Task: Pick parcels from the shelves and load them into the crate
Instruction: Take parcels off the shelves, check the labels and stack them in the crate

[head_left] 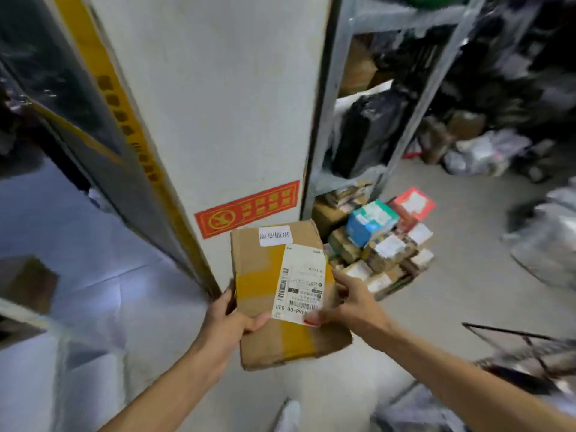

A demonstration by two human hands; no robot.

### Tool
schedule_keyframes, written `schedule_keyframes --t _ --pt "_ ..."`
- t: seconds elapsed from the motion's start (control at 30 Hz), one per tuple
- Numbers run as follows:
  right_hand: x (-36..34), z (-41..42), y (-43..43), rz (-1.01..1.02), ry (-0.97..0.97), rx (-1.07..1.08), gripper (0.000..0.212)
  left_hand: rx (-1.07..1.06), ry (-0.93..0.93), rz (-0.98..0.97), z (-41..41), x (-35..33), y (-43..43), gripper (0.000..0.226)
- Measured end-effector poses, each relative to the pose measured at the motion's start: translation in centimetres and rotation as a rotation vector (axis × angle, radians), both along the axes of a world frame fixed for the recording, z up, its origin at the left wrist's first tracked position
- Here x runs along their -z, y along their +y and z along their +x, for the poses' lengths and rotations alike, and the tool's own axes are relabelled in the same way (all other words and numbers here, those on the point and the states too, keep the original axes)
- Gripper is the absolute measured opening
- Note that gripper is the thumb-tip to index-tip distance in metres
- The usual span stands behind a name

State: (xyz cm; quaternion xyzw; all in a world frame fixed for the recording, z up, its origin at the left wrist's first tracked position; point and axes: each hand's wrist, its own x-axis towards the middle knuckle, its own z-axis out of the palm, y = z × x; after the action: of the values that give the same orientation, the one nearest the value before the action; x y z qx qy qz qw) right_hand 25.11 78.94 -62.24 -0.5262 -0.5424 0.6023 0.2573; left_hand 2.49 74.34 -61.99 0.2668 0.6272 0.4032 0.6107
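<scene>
the cardboard parcel (265,275) hangs in mid-air before the white pillar (218,120), the left hand (230,319) with fingers (258,322) curled round its near edge, the right hand (352,307) pinching a corner of the label (299,282), so a tug there could peel the label or tip the parcel from so slight a hold.

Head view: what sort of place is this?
Probably a courier parcel depot: metal shelving stuffed with bagged parcels, labelled small boxes piled on the floor, and a barcode-labelled cardboard parcel gripped by the left hand and right hand.

Matt cardboard parcel (280,294), seemingly paper-labelled.
</scene>
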Motion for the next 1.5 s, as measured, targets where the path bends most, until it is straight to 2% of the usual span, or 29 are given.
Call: schedule_keyframes --t 0.13,0.3,0.53,0.8,1.0,1.13,1.27,1.5 --pt "0.8 7.2 1.1 -0.034 0.055 0.278 0.072 0.258 0.025 -0.007 6.8 0.2 7.4 0.058" --pt "2.3 14.0 1.9 -0.067 0.053 0.558 0.086 0.483 0.014 -0.021 15.0 0.9 13.8 0.05" --pt "3.7 20.2 4.2 -0.134 0.009 0.783 0.087 0.718 0.012 -0.053 22.7 2.8 20.6 0.052" --pt "7.3 23.7 12.8 -0.225 0.022 0.941 0.111 0.853 0.044 -0.13 28.6 7.3 32.2 0.055" --pt "11.3 26.7 21.8 -0.252 0.066 1.095 0.103 0.97 0.047 -0.116 34.0 11.3 43.4 0.063" --pt "13.6 28.3 27.2 -0.247 0.08 1.129 0.107 0.996 0.063 -0.122 36.1 13.7 49.1 0.068" --pt "17.2 29.3 32.9 -0.249 0.105 1.166 0.101 1.038 0.106 -0.105 37.4 16.4 55.3 0.07" --pt "23.4 29.0 41.5 -0.284 0.138 1.158 0.103 0.978 0.186 -0.08 36.7 21.4 62.7 0.069"
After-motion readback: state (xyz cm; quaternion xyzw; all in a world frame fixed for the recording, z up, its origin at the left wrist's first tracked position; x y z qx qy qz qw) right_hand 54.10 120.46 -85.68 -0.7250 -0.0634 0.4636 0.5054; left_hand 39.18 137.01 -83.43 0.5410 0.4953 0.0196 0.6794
